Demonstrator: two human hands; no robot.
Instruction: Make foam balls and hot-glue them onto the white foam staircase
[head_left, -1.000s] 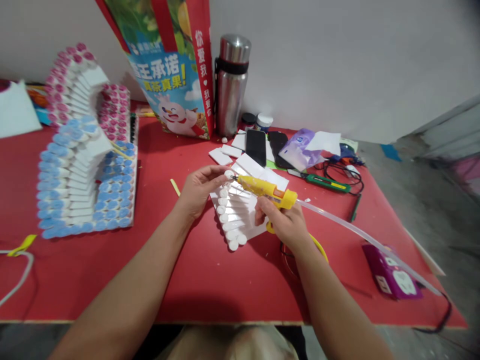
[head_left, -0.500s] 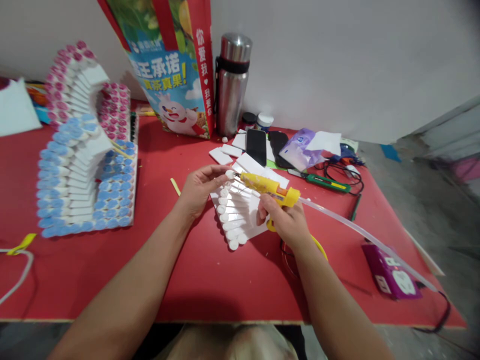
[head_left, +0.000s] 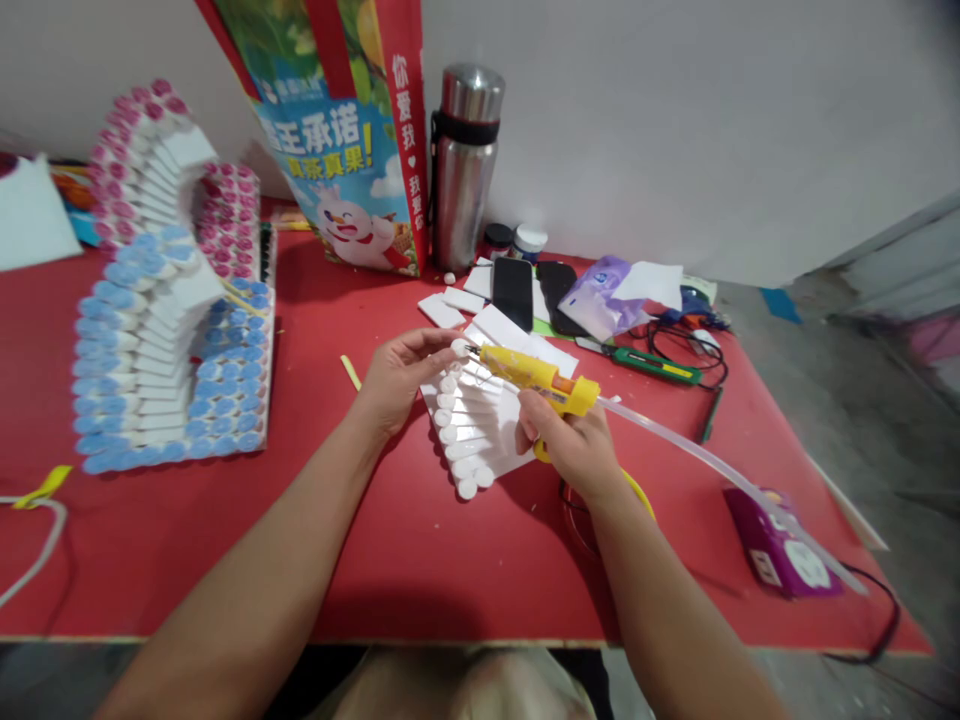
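Observation:
My right hand [head_left: 568, 440] grips a yellow hot-glue gun [head_left: 536, 375] with a long clear glue stick [head_left: 712, 465] trailing to the right. Its nozzle points left at a small white round piece [head_left: 459, 349] pinched in the fingertips of my left hand [head_left: 397, 375]. Under both hands lies a white foam model [head_left: 474, 425], a fan of stepped strips edged with white round caps, on the red table [head_left: 420, 560].
Pink-capped [head_left: 154, 165] and blue-capped [head_left: 169, 355] foam models stand at left. At the back are a printed bag [head_left: 341, 140], a steel flask [head_left: 465, 165], two phones [head_left: 513, 290], loose foam pieces [head_left: 442, 310] and a green tool [head_left: 652, 365]. A purple power strip [head_left: 784, 555] lies at right.
Almost nothing differs. The glue gun nozzle has edged slightly closer to the white piece in my left fingers, and the view has shifted a touch.

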